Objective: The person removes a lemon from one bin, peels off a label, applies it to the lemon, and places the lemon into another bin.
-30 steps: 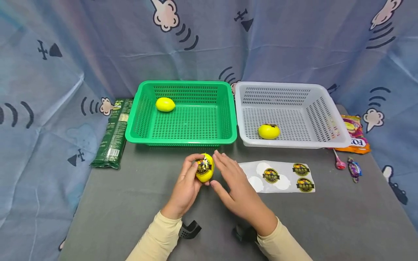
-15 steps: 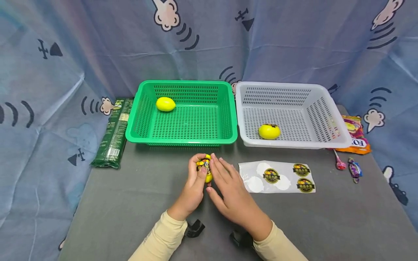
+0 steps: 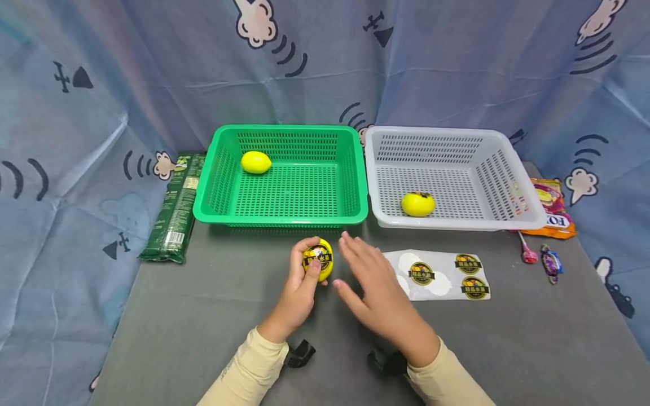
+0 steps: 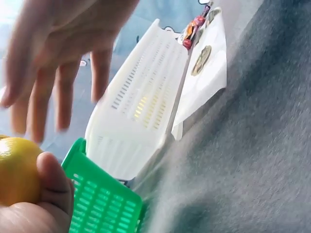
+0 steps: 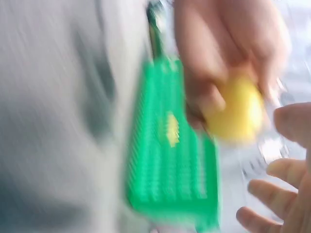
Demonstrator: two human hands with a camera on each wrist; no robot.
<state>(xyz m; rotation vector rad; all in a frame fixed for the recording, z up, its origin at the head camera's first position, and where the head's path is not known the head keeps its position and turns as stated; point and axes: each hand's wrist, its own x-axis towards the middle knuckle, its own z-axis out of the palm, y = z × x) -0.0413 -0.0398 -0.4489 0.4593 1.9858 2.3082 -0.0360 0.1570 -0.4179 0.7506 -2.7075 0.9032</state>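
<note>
My left hand [image 3: 296, 287] holds a lemon [image 3: 326, 269] in front of the green basket, the thumb laid over a round black-and-gold sticker [image 3: 317, 255] on its side. Just right of the lemon, my right hand [image 3: 378, 290] is held with straight fingers, apart from the fruit and holding nothing. In the left wrist view the lemon [image 4: 18, 170] sits in the curled left fingers, with the right hand [image 4: 63, 58] above it. Motion blurs the lemon [image 5: 235, 109] in the right wrist view. A white sticker sheet [image 3: 439, 273] lies partly behind the right hand.
The green basket [image 3: 281, 219] holds one lemon [image 3: 256, 162]; the white basket [image 3: 457, 223] beside it holds a stickered lemon [image 3: 418, 204]. A green packet [image 3: 172, 211] lies left. At right are an orange bag [image 3: 553, 208], a lollipop [image 3: 529, 255] and a wrapped candy [image 3: 550, 264].
My right hand came in against the lemon half a second ago and has since moved back to the right, away from it. The left hand keeps hold of the lemon, turning it slightly.
</note>
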